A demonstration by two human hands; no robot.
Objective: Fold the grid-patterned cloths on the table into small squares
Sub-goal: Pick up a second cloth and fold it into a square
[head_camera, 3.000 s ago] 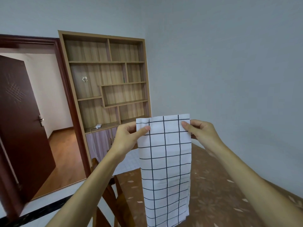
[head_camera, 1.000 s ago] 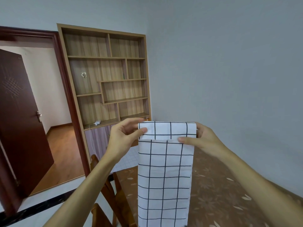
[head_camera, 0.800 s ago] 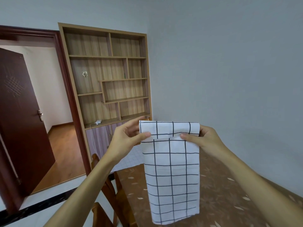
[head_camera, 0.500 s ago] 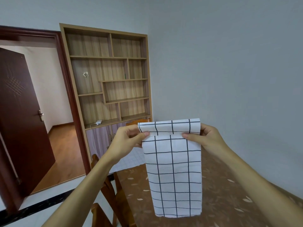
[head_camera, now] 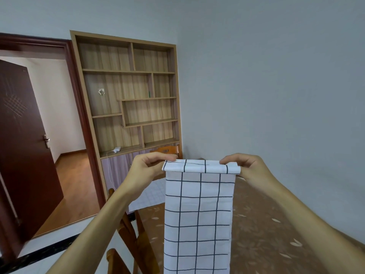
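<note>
A white cloth with a black grid [head_camera: 198,214] hangs in the air as a narrow strip above the table. Its top edge is rolled over into a thin fold. My left hand [head_camera: 145,169] pinches the left end of that fold, and my right hand [head_camera: 249,168] pinches the right end. The strip runs down past the bottom of the frame, so its lower end is hidden. A second grid-patterned cloth [head_camera: 150,196] lies flat on the far left part of the table, partly behind my left wrist.
The table [head_camera: 262,234] has a brown leaf-patterned cover. Wooden chairs [head_camera: 136,244] stand at its left side, another chair back [head_camera: 167,150] at the far end. A wooden shelf unit [head_camera: 128,95] and an open dark door [head_camera: 21,147] lie beyond; a grey wall runs along the right.
Both hands dropped lower and the cloth's top edge went from a wide flap to a thin rolled fold. The strip now hangs longer, past the frame bottom, where its lower end showed before.
</note>
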